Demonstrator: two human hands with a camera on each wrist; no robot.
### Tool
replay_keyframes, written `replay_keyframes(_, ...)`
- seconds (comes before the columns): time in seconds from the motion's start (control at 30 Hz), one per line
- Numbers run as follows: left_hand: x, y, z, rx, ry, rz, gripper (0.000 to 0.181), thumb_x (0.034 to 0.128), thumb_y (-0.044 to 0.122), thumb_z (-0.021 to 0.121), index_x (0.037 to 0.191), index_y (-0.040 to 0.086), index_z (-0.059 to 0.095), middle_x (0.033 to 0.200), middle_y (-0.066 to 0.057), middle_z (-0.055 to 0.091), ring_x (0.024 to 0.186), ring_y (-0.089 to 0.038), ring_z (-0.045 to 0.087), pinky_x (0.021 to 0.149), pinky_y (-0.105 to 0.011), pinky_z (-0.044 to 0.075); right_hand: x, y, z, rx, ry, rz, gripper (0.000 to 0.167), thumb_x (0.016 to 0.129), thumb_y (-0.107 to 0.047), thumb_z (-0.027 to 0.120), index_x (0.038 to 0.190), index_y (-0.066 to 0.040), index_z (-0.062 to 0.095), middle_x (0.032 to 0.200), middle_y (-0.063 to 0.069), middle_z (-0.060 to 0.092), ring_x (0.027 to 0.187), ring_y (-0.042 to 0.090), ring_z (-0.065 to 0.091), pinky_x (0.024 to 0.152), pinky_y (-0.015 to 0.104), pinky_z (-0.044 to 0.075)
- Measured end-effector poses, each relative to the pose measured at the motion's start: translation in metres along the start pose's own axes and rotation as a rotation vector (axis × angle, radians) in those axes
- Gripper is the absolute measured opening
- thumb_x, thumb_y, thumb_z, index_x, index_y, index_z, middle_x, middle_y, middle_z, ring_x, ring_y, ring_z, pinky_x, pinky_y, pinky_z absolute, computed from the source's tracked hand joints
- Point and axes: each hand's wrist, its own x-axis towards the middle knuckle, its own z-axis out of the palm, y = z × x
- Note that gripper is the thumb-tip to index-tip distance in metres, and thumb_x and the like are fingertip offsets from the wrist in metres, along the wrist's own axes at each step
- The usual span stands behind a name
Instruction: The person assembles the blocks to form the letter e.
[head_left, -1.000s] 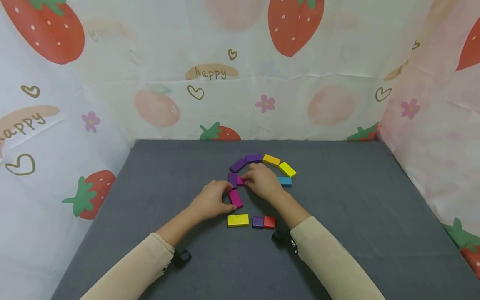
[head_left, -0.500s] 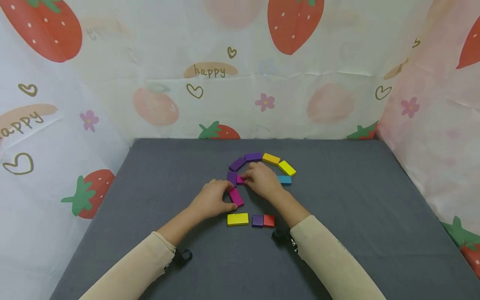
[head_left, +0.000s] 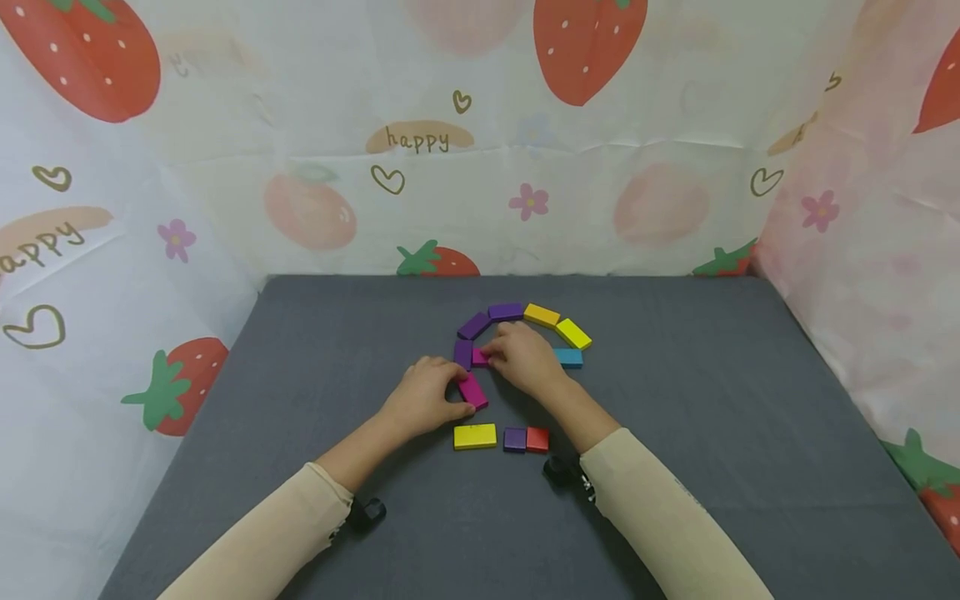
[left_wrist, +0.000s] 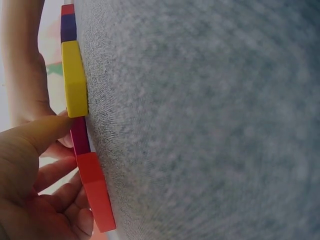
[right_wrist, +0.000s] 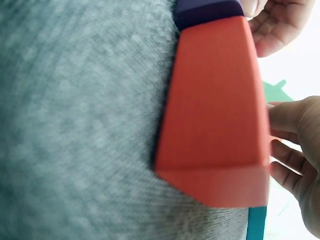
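In the head view my left hand [head_left: 423,396] pinches a magenta block [head_left: 473,391] lengthwise, thumb at its near end and a finger at its far end. My right hand [head_left: 528,362] holds its fingertips at another magenta block [head_left: 479,357], largely covered by that hand. Three purple blocks [head_left: 474,326], two yellow blocks [head_left: 573,333] and a blue block [head_left: 568,358] form an arc around the right hand. The left wrist view shows a red block [left_wrist: 97,192] beside the left fingers.
Nearer the person lie a yellow block [head_left: 475,437], a small purple block [head_left: 514,440] and a red block [head_left: 537,440], the last two touching. Grey cloth [head_left: 712,400] covers the table. Patterned curtains [head_left: 570,225] stand behind and at both sides.
The magenta block under my left hand has shifted very slightly to the right at its near end. The right hand stays in place; the head view has tilted a little.
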Motion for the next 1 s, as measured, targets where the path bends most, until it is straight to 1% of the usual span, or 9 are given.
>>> replay_keyframes(0.2, 0.0, 0.0002, -0.0004, -0.012, -0.013, -0.014, 0.052, 0.0841, 0.042, 0.085, 0.124, 0.011, 0.071, 0.124, -0.01, 0.067, 0.113, -0.029, 0.055, 0.103, -0.05, 0.043, -0.0003, -0.0004, -0.0001, 0.004, 0.0, -0.002, 0.02, 0.096, -0.017, 0.074, 0.115, -0.016, 0.08, 0.093, 0.0, 0.062, 0.089, 0.019, 0.055, 0.081, 0.031, 0.051)
replay_keyframes(0.53, -0.0008, -0.0023, 0.0008, -0.014, -0.004, -0.026, 0.054, 0.0834, 0.042, 0.085, 0.126, 0.012, 0.071, 0.124, -0.01, 0.064, 0.109, -0.027, 0.052, 0.101, -0.048, 0.043, -0.0003, -0.0001, 0.0001, -0.001, 0.011, -0.008, 0.02, 0.095, -0.018, 0.074, 0.114, -0.017, 0.081, 0.093, 0.0, 0.063, 0.089, 0.019, 0.055, 0.081, 0.031, 0.051)
replay_keyframes(0.77, -0.0027, -0.0004, -0.0018, -0.027, -0.011, -0.042, 0.054, 0.0836, 0.041, 0.085, 0.126, 0.011, 0.071, 0.126, -0.011, 0.063, 0.11, -0.027, 0.052, 0.103, -0.048, 0.042, -0.001, -0.0007, -0.0011, 0.005, 0.004, -0.006, 0.02, 0.096, -0.018, 0.074, 0.114, -0.017, 0.081, 0.093, -0.001, 0.062, 0.089, 0.019, 0.055, 0.08, 0.031, 0.05)
replay_keyframes(1.0, -0.0019, -0.0002, -0.0012, -0.029, -0.018, -0.049, 0.054, 0.0837, 0.04, 0.085, 0.127, 0.012, 0.07, 0.127, -0.011, 0.064, 0.113, -0.028, 0.052, 0.104, -0.048, 0.042, -0.0016, -0.0004, -0.0016, 0.002, 0.0, -0.002, 0.02, 0.097, -0.018, 0.073, 0.115, -0.018, 0.08, 0.094, -0.001, 0.062, 0.09, 0.019, 0.054, 0.08, 0.031, 0.05)
